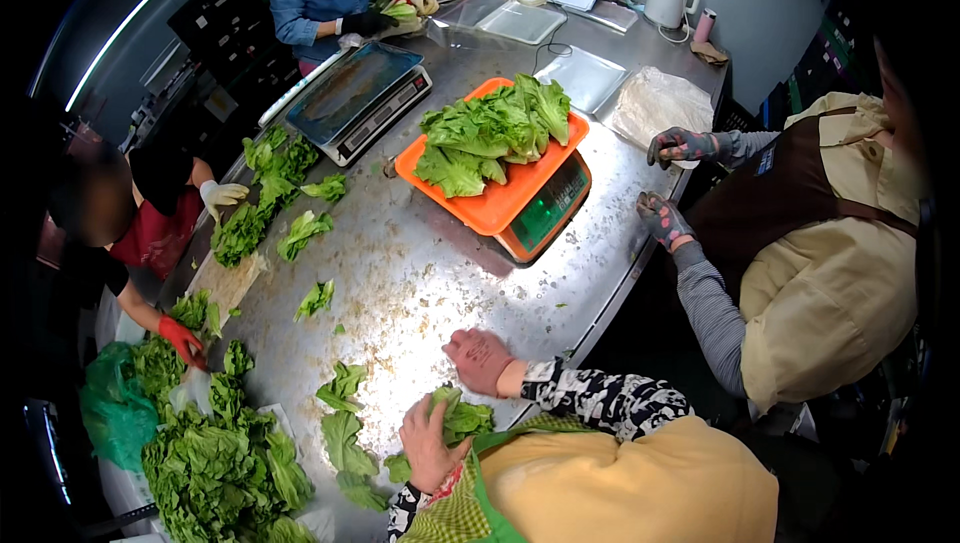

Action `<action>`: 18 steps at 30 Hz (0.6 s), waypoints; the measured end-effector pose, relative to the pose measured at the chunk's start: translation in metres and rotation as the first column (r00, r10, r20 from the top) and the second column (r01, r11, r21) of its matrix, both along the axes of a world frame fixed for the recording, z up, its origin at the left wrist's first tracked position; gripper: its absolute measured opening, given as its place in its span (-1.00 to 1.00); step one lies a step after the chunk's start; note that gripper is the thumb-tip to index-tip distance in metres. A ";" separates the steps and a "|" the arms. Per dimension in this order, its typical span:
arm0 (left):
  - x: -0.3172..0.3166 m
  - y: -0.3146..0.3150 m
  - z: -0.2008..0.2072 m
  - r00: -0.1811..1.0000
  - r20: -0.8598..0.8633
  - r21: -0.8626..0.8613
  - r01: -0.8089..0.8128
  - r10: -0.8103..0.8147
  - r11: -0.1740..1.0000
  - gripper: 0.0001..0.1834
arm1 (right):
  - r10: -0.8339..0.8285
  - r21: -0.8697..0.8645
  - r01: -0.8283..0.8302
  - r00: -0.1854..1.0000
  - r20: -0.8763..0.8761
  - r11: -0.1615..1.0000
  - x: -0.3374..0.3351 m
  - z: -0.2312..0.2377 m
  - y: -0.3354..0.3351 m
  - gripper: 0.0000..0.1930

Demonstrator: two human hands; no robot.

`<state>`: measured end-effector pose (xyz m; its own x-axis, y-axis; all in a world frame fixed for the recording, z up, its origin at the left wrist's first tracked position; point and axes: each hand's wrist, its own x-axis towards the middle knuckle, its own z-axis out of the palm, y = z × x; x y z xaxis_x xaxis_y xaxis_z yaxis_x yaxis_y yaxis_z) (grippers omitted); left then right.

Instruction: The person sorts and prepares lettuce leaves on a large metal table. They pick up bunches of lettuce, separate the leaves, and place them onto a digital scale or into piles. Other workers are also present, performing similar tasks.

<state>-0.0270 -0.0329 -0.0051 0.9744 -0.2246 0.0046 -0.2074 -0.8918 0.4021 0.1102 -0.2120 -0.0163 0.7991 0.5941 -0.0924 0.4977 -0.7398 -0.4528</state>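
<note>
My left hand, bare, has its fingers stretched out at the edge of a small clump of lettuce leaves on the metal table. Just beyond that clump, my right hand in a pinkish glove rests on the table. Its fingers are curled in and nothing shows in them. Loose lettuce leaves lie left of my left hand. Farther off, an orange tray heaped with green lettuce sits on a scale with a lit green display.
A big lettuce pile covers the near left, beside a green plastic bag. Co-workers stand left, far and right; a red-gloved hand reaches to the pile. Another scale, metal trays and a clear plastic bag occupy the far side.
</note>
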 end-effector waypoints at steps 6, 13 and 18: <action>-0.027 0.003 0.001 0.992 0.026 -0.205 -0.117 0.125 0.972 -0.44 | 0.502 0.205 -0.460 0.815 -0.291 0.864 -0.037 0.002 0.054 -0.64; -0.050 0.080 0.004 0.876 0.163 -0.096 -0.444 0.454 0.891 -0.55 | 0.407 0.483 -0.210 0.844 -0.350 0.850 -0.023 -0.021 0.045 -0.63; -0.107 0.179 -0.002 0.535 0.362 -0.061 -0.804 0.763 0.592 -0.57 | 0.313 0.427 0.016 0.655 -0.688 0.904 -0.006 0.018 0.091 -0.61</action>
<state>-0.1337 0.1459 -0.0068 0.7006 0.6098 0.3705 0.5007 -0.7901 0.3535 0.1043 -0.1206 0.0014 0.4635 0.8139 -0.3502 -0.0276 -0.3818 -0.9238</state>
